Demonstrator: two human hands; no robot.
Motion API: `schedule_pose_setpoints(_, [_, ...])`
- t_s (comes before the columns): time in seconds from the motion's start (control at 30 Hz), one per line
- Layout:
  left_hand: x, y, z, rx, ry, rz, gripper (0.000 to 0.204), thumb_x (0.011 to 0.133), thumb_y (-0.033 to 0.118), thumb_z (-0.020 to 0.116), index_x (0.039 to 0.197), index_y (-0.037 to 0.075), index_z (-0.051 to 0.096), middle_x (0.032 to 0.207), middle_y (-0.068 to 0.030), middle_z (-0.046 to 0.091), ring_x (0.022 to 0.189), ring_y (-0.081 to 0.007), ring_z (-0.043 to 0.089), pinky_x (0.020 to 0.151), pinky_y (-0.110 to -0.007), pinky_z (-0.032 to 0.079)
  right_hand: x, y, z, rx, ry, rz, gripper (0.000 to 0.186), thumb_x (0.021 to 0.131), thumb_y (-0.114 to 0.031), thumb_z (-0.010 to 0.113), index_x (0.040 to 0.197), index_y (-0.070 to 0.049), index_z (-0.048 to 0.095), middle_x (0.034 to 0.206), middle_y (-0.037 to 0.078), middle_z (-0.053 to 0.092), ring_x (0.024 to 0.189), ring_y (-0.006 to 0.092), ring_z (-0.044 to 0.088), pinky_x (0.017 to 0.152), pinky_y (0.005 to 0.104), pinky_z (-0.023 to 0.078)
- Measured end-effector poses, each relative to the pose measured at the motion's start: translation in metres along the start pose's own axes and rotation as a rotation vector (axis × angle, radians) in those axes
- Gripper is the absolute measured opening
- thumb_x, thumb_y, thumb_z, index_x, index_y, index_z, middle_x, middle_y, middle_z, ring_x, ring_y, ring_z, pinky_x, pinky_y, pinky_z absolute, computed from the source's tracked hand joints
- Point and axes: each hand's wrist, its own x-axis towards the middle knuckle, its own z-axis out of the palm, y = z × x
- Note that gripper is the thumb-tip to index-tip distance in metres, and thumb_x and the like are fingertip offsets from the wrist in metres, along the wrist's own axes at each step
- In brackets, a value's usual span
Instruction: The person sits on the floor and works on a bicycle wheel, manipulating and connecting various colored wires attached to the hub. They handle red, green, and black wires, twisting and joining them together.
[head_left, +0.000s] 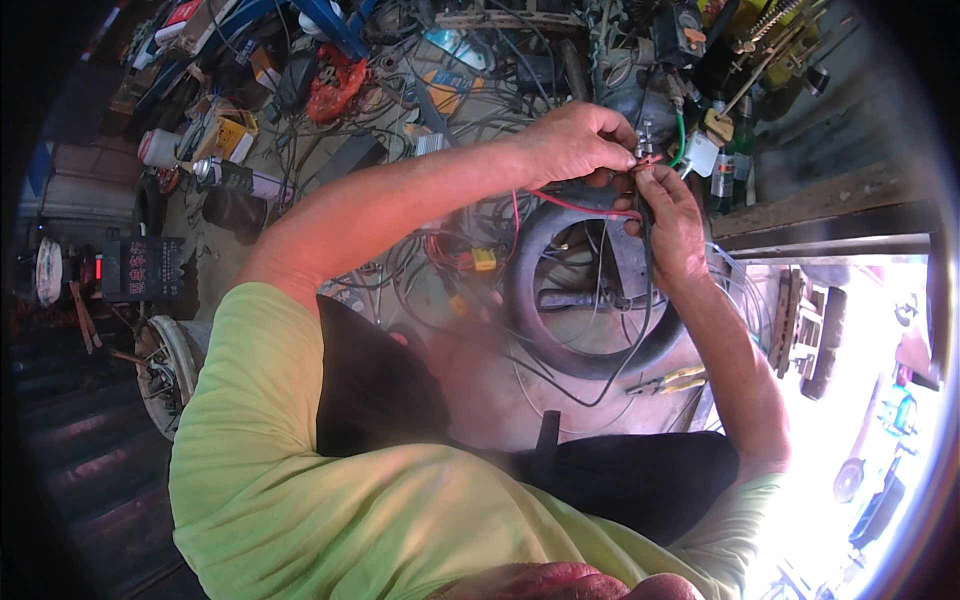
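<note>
Both my hands meet over a black tire [522, 300] on the floor. My left hand [585, 140] reaches in from the left, thumb and fingers pinched at a small metal fitting [646, 135] with reddish ends. My right hand [670, 225] closes from the right, its thumb and index finger pressed just below that fitting. A red wire [575, 205] curves from the left to my right fingers. A black cable [640, 335] hangs from my right hand and loops down across the tire. How the fitting joins the wires is hidden by my fingertips.
A green hose [681, 140] and a white box-shaped part [700, 155] sit just right of my hands, beside bottles [743, 135]. Tangled cables and parts cover the floor beyond. Pliers with yellow handles [670, 380] lie below the tire; a spray can [235, 178] is at left.
</note>
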Motion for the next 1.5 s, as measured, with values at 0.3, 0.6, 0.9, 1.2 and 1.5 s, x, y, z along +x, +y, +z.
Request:
schedule_pose_setpoints(0.3, [0.001,0.01,-0.019,-0.067,-0.142,-0.223,0.018,0.086,0.018,0.068,0.095,0.002,0.068,0.075,-0.0003,0.059,0.059,-0.008,0.051,0.053,-0.026,0.042,-0.001,-0.002,0.01,-0.082,0.084,-0.041,0.019,0.102,-0.025,0.056,0.109,-0.009,0.061,0.098,0.002,0.068,0.077,0.0078,0.061,0.057,0.0208,0.042])
schedule_pose_setpoints(0.6, [-0.01,0.022,-0.021,0.55,-0.01,0.108,0.02,0.089,0.023,0.07,0.101,0.007,0.072,0.082,-0.0039,0.066,0.067,-0.0123,0.06,0.065,-0.029,0.049,0.0,-0.005,0.004,-0.07,0.082,-0.065,0.026,0.1,-0.026,0.056,0.115,-0.005,0.06,0.106,0.005,0.07,0.081,0.0115,0.064,0.06,0.0233,0.044])
schedule_pose_setpoints(0.9, [-0.006,0.006,-0.016,0.594,-0.072,0.389,0.02,0.088,0.017,0.071,0.102,0.003,0.071,0.091,-0.0063,0.069,0.085,-0.0173,0.065,0.082,-0.032,0.05,0.002,-0.005,-0.003,0.007,0.007,-0.017,0.025,0.098,-0.024,0.052,0.115,-0.006,0.059,0.099,0.003,0.065,0.08,0.0118,0.062,0.061,0.0241,0.042])
schedule_pose_setpoints(1.2, [-0.007,0.019,-0.028,0.277,-0.184,0.064,0.022,0.094,0.022,0.065,0.102,0.002,0.071,0.089,-0.0026,0.069,0.074,-0.007,0.059,0.06,-0.024,0.046,-0.002,-0.01,0.002,-0.003,0.033,-0.008,0.025,0.101,-0.027,0.051,0.114,-0.006,0.058,0.099,0.004,0.067,0.081,0.0125,0.064,0.061,0.0242,0.043])
schedule_pose_setpoints(1.5, [0.001,0.004,-0.009,0.137,0.014,-0.017,0.018,0.09,0.013,0.066,0.104,0.001,0.068,0.089,-0.0044,0.071,0.076,-0.008,0.061,0.059,-0.023,0.043,0.005,0.0,0.0,-0.039,0.028,-0.017,0.025,0.101,-0.027,0.053,0.113,-0.005,0.058,0.099,0.005,0.068,0.077,0.012,0.063,0.06,0.0239,0.044])
